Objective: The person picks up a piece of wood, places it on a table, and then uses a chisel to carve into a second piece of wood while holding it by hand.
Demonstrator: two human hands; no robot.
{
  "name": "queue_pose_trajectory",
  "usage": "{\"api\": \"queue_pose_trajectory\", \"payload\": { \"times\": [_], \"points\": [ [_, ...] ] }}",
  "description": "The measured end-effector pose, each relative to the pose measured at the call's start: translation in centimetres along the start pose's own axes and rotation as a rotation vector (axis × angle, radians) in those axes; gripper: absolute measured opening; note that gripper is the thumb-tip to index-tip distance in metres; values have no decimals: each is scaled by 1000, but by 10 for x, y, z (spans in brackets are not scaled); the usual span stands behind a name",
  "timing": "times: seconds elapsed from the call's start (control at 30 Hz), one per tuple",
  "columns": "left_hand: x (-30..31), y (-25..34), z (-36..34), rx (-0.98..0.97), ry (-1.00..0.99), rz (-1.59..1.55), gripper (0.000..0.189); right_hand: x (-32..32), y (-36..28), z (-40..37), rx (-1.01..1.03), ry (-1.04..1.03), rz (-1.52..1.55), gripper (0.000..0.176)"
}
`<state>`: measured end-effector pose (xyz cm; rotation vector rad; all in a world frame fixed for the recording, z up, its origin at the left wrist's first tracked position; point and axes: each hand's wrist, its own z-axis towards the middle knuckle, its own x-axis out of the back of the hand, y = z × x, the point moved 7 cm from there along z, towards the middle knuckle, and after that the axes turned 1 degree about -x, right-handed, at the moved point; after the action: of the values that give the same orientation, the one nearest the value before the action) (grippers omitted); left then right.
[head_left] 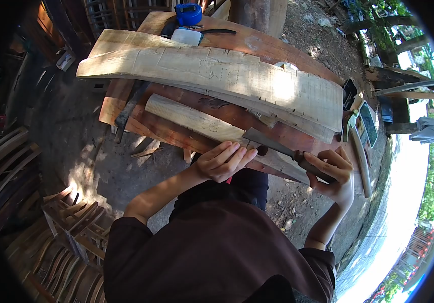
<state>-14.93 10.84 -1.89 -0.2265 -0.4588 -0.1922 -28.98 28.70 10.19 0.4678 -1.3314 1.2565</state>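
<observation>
My right hand [334, 174] is wrapped around the dark handle of a chisel [271, 143], whose flat metal blade points left over the workbench. Under and beside the blade lies a narrow pale wooden strip [191, 117] with small markings on its face. My left hand [224, 161] is closed at the strip's near edge, fingertips just below the blade's end. What its fingers hold is hidden. A small dark reddish spot [262, 150] shows right beside those fingertips, and a bit of red [228, 180] shows beneath the hand.
Long curved pale boards [202, 68] lie stacked across the reddish wooden bench [176, 134]. A blue tape measure [188, 14] and a white block [186, 36] sit at the back. A phone [368, 123] lies at the right end. Chair frames [78, 222] stand at left.
</observation>
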Motion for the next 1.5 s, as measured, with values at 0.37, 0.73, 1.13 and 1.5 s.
{"api": "queue_pose_trajectory", "payload": {
  "times": [0.37,0.73,1.13,1.5],
  "points": [
    [-2,1,1,-6,0,3,26,-1,-3,1,8,9,26,62],
    [0,-1,2,12,7,20,28,-5,-2,4,-1,8,14,63],
    [-1,1,1,15,-4,32,30,-5,-5,4,-18,18,20,62],
    [0,-2,5,28,-6,23,30,-16,-16,14,13,-16,22,59]
  ]
}}
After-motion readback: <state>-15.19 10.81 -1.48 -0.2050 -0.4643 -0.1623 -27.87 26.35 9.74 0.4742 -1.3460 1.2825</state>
